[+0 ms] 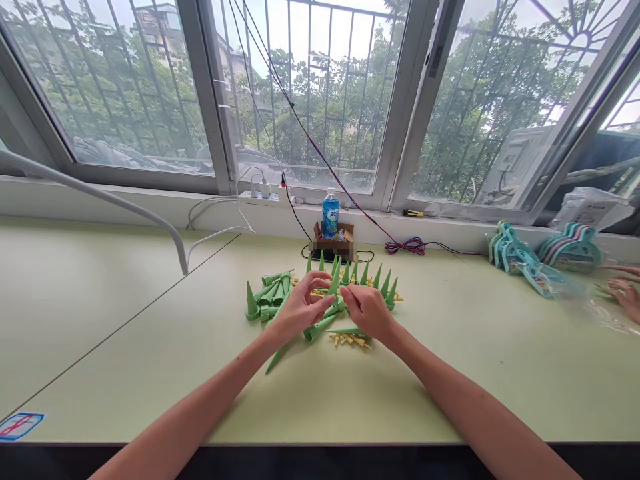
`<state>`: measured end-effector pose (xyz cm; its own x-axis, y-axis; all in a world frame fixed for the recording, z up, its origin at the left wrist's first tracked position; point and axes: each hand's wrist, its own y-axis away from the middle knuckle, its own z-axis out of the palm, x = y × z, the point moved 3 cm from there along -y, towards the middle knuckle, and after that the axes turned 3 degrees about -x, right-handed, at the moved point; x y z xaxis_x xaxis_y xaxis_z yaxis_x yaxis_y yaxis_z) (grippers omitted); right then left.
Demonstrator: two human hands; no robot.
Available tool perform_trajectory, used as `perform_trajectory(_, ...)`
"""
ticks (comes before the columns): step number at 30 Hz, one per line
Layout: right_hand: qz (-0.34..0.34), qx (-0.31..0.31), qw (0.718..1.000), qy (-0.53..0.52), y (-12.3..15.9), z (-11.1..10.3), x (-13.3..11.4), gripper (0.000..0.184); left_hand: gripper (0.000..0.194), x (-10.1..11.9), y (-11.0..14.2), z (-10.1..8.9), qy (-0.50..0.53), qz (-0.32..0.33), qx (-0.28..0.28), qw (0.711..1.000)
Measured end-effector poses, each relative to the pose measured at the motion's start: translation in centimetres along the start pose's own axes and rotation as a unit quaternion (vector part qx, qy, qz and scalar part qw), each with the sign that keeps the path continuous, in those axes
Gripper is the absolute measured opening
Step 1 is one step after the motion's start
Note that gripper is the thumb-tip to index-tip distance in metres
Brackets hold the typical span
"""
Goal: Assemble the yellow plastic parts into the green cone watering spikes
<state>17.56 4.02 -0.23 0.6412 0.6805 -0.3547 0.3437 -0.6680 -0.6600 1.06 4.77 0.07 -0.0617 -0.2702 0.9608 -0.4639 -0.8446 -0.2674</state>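
Note:
My left hand [303, 303] is curled, with its thumb and fingers closed on a green plastic spike [334, 285] that points up. My right hand [369, 308] is beside it, bent into a pinch near that spike; whatever is between its fingertips is hidden. A row of upright green cones [377, 276] stands behind my hands. To the left lies a heap of green hollow spikes [270, 293], with one cone [251, 303] upright at its edge. Small yellow pointed pieces [349, 340] lie in a pile below my right hand, and more yellow bits show among the cones.
Behind the cones is a small cardboard box [320, 233] with a blue bottle [331, 215]. A coiled cable [406, 246] lies by the window. Turquoise plastic hangers [515, 253] are at right, near another person's hand [625, 293]. A white cable [150, 215] arches at left.

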Motion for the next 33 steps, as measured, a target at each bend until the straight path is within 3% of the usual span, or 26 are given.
perform_trajectory(9,-0.004,-0.009,1.0,-0.004,-0.1,0.3,0.3,0.04,0.041,0.3,0.1,-0.1,-0.029,0.01,0.023,0.999)
perform_trajectory(18,-0.07,0.021,0.996,0.042,0.0,-0.3,0.2,0.036,0.038,1.0,-0.1,-0.4,-0.037,0.01,0.117,0.992)
perform_trajectory(25,-0.15,0.007,0.983,0.105,-0.1,-0.7,-0.4,0.037,0.051,0.8,-0.1,-0.1,-0.053,-0.041,0.069,0.995)
perform_trajectory(33,-0.155,-0.007,0.983,0.101,0.0,-0.6,-0.5,0.032,0.047,0.3,0.0,-0.1,-0.005,-0.071,0.012,0.997)
